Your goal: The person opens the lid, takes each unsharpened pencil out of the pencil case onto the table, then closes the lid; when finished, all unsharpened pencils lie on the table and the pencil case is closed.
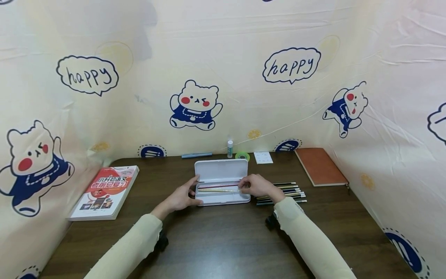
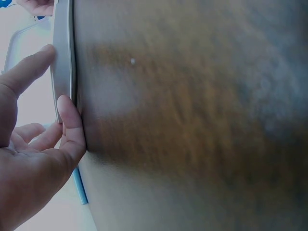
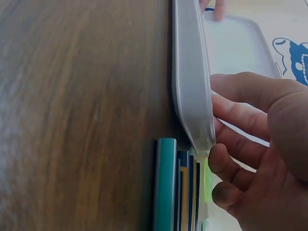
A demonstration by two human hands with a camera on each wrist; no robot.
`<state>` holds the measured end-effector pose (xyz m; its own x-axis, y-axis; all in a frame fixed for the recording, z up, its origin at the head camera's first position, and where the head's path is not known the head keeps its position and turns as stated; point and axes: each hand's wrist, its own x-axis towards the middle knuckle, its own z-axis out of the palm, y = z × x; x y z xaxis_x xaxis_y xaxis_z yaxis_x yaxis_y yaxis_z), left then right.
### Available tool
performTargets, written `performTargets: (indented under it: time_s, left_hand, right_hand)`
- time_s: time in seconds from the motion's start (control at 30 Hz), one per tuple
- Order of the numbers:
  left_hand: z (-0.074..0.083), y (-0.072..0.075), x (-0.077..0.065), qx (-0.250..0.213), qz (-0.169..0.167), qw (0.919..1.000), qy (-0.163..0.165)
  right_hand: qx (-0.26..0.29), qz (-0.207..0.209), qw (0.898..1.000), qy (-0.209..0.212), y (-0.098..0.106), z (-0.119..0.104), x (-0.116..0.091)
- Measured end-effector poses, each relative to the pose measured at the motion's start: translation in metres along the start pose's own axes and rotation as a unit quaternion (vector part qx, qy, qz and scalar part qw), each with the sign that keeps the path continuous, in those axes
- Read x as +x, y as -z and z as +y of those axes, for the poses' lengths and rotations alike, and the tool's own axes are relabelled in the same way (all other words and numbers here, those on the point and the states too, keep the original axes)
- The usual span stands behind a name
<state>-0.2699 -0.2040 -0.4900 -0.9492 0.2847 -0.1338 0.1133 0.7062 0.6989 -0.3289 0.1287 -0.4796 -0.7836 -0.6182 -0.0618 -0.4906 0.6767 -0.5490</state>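
A white pencil case [image 1: 223,198] lies with its lid raised at the back. Inside run a dark red pencil [image 1: 219,186] and a gold-coloured pencil [image 1: 217,190]. My left hand [image 1: 179,197] holds the left end of the case, thumb at the front corner and fingers along the side; the left wrist view shows this left hand [image 2: 38,168] close against the case wall [image 2: 63,62]. Over the right end, my right hand [image 1: 257,186] pinches the dark red pencil's right end. In the right wrist view the right hand's fingertips [image 3: 221,103] reach past the rim, hiding the pinched end.
Several pencils [image 1: 289,193] lie right of the case, under the right forearm. Behind stand a glue stick [image 1: 230,149], green tape roll [image 1: 242,156], blue pen [image 1: 196,155] and white card [image 1: 263,157]. A book [image 1: 104,192] lies left, a brown notebook [image 1: 321,166] right.
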Motion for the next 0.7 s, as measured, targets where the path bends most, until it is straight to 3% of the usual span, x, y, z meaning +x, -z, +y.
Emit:
performTargets:
  time_s: [0.43, 0.7]
  left_hand:
    - [-0.0007, -0.0011, -0.0006, 0.002, 0.003, 1.0000, -0.008]
    - [0.0009, -0.0011, -0.0012, 0.002, 0.002, 1.0000, -0.006]
  right_hand:
    - [-0.033, -0.019, 0.999, 0.005, -0.0029, -0.0027, 0.0017]
    - [-0.014, -0.013, 1.000, -0.012, -0.0046, -0.0017, 0.0021]
